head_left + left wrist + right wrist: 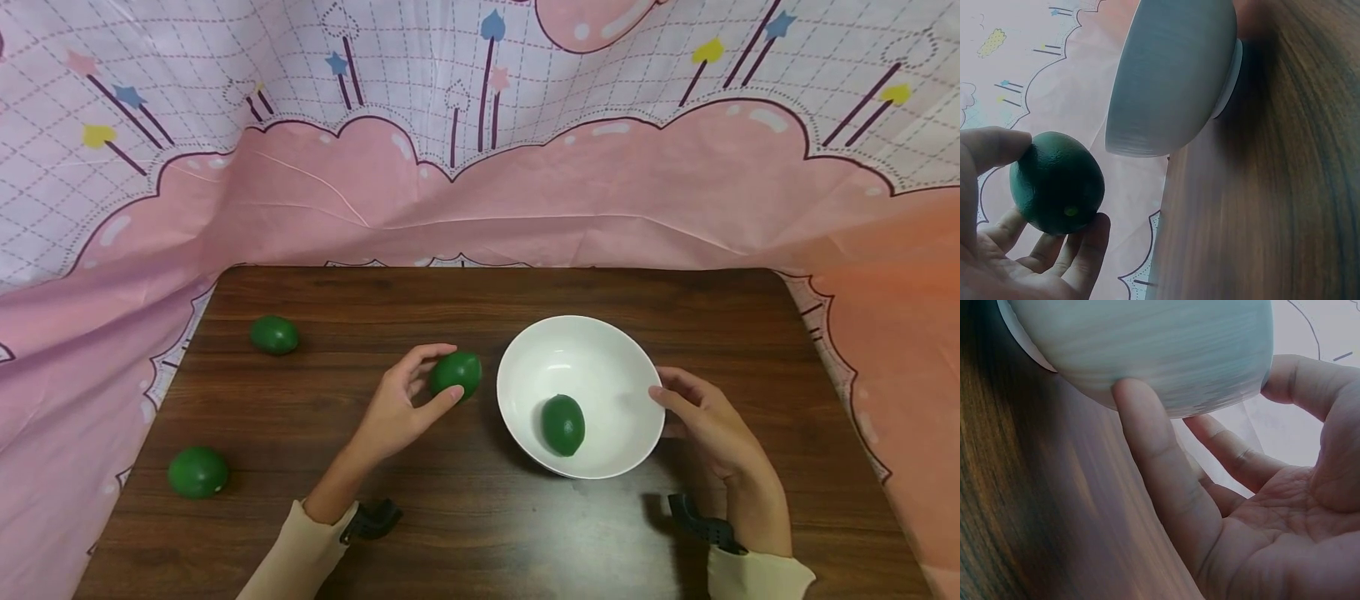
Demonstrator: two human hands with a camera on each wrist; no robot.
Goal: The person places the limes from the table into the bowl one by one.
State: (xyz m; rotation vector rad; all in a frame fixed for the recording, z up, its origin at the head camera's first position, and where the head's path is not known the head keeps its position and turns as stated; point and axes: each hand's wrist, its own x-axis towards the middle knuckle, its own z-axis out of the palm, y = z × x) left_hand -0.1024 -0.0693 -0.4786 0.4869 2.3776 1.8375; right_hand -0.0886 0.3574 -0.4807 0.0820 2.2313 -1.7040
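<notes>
My left hand [396, 410] pinches a green lime [457, 372] between thumb and fingers, just left of a white bowl [615, 375]. In the left wrist view, that lime [1057, 184] hangs above the table, apart from the bowl's outer wall [1169, 75]. Another lime [562, 425] lies inside the bowl, toward its near side. On the right side of the bowl, my right hand [716, 429] grips it, thumb at the rim and fingers against the outside wall. Those fingers [1154, 444] show touching the bowl [1166, 350] in the right wrist view.
Two more limes sit on the left of the dark wooden table [465, 533]: one lime [274, 334] toward the back, one lime [198, 472] nearer the front. A pink patterned cloth [525, 196] hangs behind the table and along both sides. Each wrist wears a black strap [705, 525].
</notes>
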